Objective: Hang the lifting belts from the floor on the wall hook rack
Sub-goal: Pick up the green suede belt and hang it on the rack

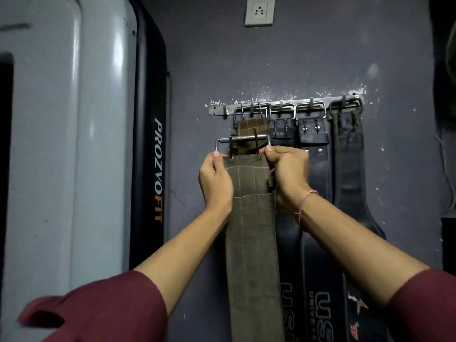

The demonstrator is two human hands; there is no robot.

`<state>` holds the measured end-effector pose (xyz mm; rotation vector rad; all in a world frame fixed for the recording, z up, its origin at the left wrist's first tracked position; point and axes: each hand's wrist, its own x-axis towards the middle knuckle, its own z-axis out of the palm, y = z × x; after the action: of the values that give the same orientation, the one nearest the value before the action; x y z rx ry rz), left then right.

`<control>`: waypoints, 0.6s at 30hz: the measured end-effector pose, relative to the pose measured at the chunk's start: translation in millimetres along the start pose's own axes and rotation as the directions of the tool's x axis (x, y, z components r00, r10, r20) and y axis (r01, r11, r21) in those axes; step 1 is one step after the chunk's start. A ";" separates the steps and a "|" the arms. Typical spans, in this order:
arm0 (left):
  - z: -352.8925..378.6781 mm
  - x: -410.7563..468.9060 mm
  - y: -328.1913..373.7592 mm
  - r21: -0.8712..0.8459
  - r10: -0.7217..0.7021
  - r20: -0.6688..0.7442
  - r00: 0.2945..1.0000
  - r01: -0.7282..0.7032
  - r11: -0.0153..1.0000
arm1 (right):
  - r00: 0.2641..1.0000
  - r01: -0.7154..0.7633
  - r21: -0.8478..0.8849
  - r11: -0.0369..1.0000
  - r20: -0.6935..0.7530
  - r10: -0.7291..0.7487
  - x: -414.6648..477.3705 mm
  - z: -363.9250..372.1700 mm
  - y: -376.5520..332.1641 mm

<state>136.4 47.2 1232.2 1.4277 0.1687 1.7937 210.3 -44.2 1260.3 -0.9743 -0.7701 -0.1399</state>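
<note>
1. Gripping the top end of the olive-brown belt [251,218], the left hand [216,182] closes on its left edge and the right hand [288,174] closes on its right edge, both just under the buckle.
2. That belt's steel buckle [243,144] stands above the knuckles, its two prongs pointing up, and it sits below the rack rather than on a hook.
3. From the hands the belt hangs straight down, out of the bottom of the view.
4. A pink thread bracelet [307,199] circles the right wrist, and maroon sleeves [103,309] cover both upper arms.
5. Behind the held buckle, a second brown belt [251,125] with a stitched grid already hangs by its buckle from the metal hook rack [286,107] on the wall.
6. To its right on the same rack hang two black belts [318,193] with white lettering lower down, then a worn dark belt [350,169] at the far right end.
7. A white wall socket [259,11] sits high above the rack on the dark grey wall [296,58], whose paint is chipped along the rack.
8. At the left stands a large grey machine housing [61,144] with a black panel reading PROZVOFIT.
</note>
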 end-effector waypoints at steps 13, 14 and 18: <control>41.2 177.8 -33.4 0.051 0.139 -0.013 0.990 -0.138 0.989 | 0.982 0.066 -0.085 0.994 -0.173 -0.080 140.9 108.5 0.4; 44.4 188.2 -38.8 0.053 0.130 -0.023 0.991 -0.128 0.990 | 0.982 0.059 -0.085 0.995 -0.175 -0.073 145.9 113.6 0.3; 54.6 215.6 -55.7 0.066 0.098 -0.059 0.993 -0.094 0.993 | 0.982 0.056 -0.132 0.990 -0.174 -0.079 163.1 129.2 6.2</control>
<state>206.7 205.6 1382.3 1.4467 0.1936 1.9277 264.5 97.3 1403.0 -1.0406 -0.6351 -0.3347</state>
